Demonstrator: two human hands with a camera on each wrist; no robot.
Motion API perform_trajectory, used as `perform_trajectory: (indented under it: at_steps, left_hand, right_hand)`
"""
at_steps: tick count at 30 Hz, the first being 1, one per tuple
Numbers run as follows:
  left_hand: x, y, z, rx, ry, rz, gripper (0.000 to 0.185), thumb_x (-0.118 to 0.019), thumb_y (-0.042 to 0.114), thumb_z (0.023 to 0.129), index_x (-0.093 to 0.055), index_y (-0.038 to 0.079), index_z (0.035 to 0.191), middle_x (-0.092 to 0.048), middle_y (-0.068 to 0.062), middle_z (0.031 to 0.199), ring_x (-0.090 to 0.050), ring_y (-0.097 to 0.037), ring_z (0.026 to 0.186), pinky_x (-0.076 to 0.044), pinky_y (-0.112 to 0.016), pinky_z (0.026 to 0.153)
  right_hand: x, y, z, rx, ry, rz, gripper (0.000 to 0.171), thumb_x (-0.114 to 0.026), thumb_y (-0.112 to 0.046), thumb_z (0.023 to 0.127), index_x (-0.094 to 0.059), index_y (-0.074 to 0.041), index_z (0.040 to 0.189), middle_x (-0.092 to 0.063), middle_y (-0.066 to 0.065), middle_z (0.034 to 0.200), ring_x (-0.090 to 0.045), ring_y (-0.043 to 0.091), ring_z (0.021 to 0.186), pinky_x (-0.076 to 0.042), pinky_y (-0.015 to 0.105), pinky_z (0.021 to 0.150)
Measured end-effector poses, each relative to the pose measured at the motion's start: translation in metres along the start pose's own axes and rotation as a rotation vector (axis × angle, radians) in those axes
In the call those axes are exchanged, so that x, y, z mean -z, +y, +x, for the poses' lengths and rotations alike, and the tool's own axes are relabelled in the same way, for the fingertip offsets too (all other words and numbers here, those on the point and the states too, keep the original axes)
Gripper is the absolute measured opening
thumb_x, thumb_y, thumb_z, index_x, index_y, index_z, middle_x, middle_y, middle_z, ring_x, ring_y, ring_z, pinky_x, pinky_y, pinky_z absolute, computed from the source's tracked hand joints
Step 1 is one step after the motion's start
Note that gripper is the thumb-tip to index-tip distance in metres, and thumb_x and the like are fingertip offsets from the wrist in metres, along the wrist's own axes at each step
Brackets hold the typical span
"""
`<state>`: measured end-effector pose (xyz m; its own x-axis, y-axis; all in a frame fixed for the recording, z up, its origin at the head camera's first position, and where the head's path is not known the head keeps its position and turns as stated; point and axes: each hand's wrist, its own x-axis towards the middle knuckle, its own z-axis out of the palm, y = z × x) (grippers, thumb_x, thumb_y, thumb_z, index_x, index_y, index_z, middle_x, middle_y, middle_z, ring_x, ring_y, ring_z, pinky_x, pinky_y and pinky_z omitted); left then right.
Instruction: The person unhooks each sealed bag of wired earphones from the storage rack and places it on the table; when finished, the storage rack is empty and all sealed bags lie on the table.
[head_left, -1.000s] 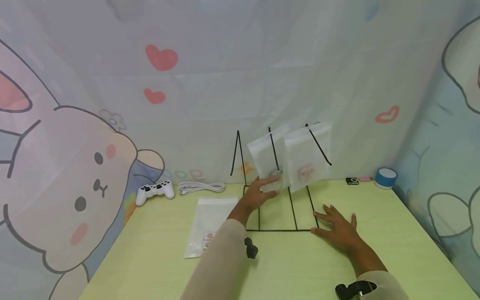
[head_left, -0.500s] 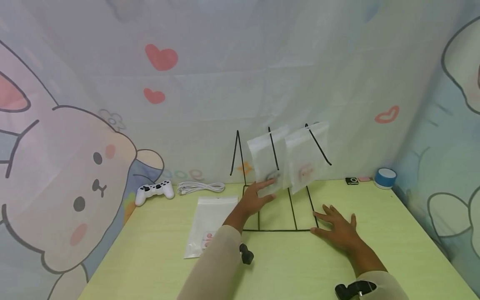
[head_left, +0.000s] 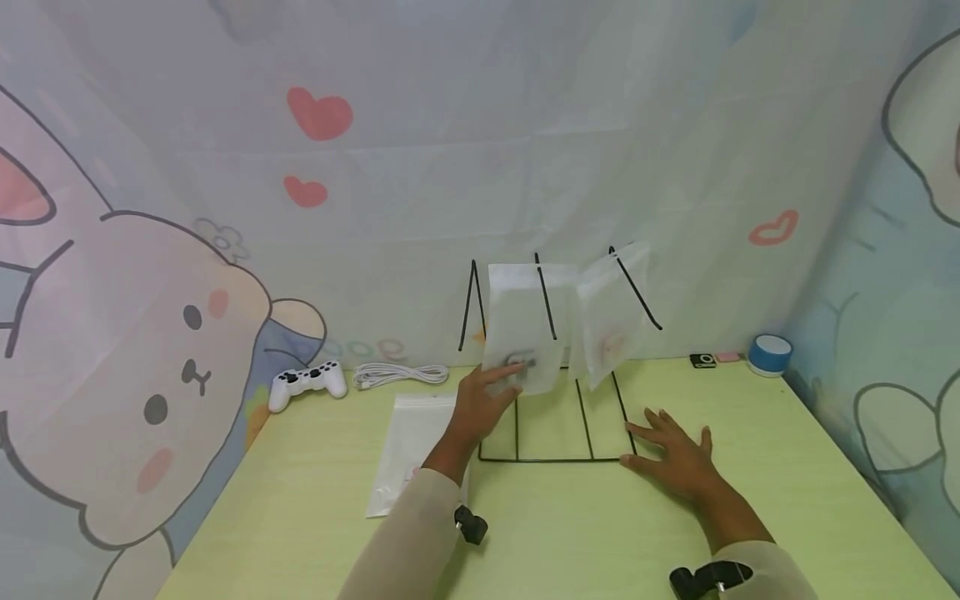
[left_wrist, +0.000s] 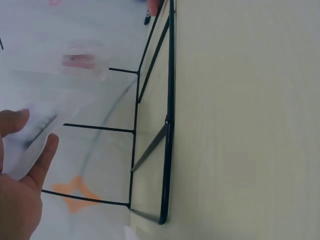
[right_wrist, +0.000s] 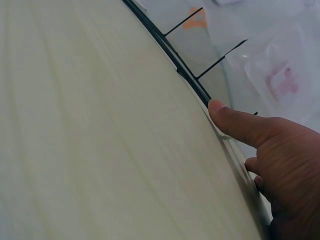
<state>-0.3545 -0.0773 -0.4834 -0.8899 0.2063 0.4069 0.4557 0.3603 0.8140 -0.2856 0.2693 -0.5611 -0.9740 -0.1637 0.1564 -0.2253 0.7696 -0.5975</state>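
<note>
My left hand (head_left: 480,404) pinches a translucent zip bag (head_left: 525,308) near its lower left edge, the film lying between thumb and finger in the left wrist view. A small dark item shows inside. The bag hangs on the middle hook of a black wire rack (head_left: 536,460). Beside it, on the right-hand hook, hangs a second bag (head_left: 611,308) with a small pink item, turned at an angle. My right hand (head_left: 675,454) rests at the rack's front right corner, fingers spread; its thumb (right_wrist: 227,117) touches the base wire.
Left of the rack, partly behind my left arm, another zip bag (head_left: 408,450) lies flat. Along the back sit a white game controller (head_left: 307,383), a coiled white cable (head_left: 401,375), a small black device (head_left: 702,361), a pink block (head_left: 727,357) and a blue tape roll (head_left: 770,356).
My left hand has moved left and slightly down, drawing the middle bag's lower part leftward so it hangs straighter. The right-hand bag has swung to a sharper angle. My right hand stays put.
</note>
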Motion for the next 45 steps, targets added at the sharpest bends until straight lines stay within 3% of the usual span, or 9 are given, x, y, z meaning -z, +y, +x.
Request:
perform_trajectory:
  at_steps: [4, 9, 22, 29, 37, 45]
  left_hand:
    - [0.004, 0.002, -0.004, -0.02, 0.059, 0.014, 0.031, -0.083, 0.01, 0.096, -0.084, 0.016, 0.126, -0.071, -0.021, 0.142, -0.065, -0.04, 0.139, -0.056, -0.06, 0.112]
    - [0.01, 0.007, -0.015, -0.003, 0.068, -0.002, 0.024, -0.082, 0.008, 0.097, -0.086, 0.012, 0.12, -0.074, -0.02, 0.138, -0.067, -0.041, 0.136, -0.06, -0.057, 0.106]
    - [0.016, 0.025, -0.043, 0.029, 0.018, -0.026, 0.026, -0.082, 0.007, 0.096, -0.086, 0.016, 0.12, -0.075, -0.019, 0.134, -0.069, -0.039, 0.131, -0.059, -0.056, 0.104]
    - [0.019, 0.03, -0.055, 0.01, 0.033, -0.027, 0.024, -0.083, 0.007, 0.095, -0.087, 0.016, 0.118, -0.078, -0.018, 0.129, -0.071, -0.036, 0.127, -0.06, -0.048, 0.1]
    - [0.025, 0.038, -0.071, -0.011, -0.02, -0.013, 0.025, -0.081, 0.01, 0.098, -0.085, 0.016, 0.123, -0.076, -0.018, 0.134, -0.07, -0.037, 0.129, -0.061, -0.047, 0.1]
    - [0.026, 0.05, -0.087, -0.031, -0.013, 0.015, 0.027, -0.082, 0.006, 0.095, -0.086, 0.017, 0.12, -0.078, -0.017, 0.13, -0.074, -0.034, 0.123, -0.063, -0.032, 0.092]
  right_hand:
    - [0.0, 0.0, 0.0, -0.002, 0.002, 0.008, 0.071, -0.079, -0.056, 0.095, -0.064, -0.018, 0.154, -0.037, 0.026, 0.174, -0.023, 0.055, 0.164, 0.01, 0.091, 0.117]
    - [-0.001, 0.002, 0.0, -0.002, 0.002, 0.015, 0.071, -0.079, -0.056, 0.095, -0.064, -0.018, 0.154, -0.037, 0.026, 0.174, -0.022, 0.055, 0.164, 0.011, 0.091, 0.117]
    - [0.0, 0.002, 0.0, -0.006, 0.0, -0.007, 0.072, -0.079, -0.057, 0.095, -0.064, -0.018, 0.154, -0.037, 0.026, 0.174, -0.023, 0.055, 0.164, 0.01, 0.091, 0.117]
    - [-0.001, 0.0, 0.0, -0.003, 0.003, -0.004, 0.072, -0.079, -0.057, 0.095, -0.064, -0.019, 0.154, -0.038, 0.026, 0.174, -0.024, 0.054, 0.164, 0.009, 0.091, 0.118]
    - [-0.001, -0.001, 0.0, -0.003, 0.0, -0.011, 0.071, -0.078, -0.056, 0.096, -0.064, -0.019, 0.154, -0.038, 0.026, 0.174, -0.024, 0.054, 0.164, 0.009, 0.092, 0.117]
    - [-0.002, 0.002, 0.002, -0.003, 0.002, -0.018, 0.072, -0.078, -0.057, 0.095, -0.064, -0.019, 0.154, -0.038, 0.026, 0.173, -0.024, 0.054, 0.164, 0.009, 0.092, 0.117]
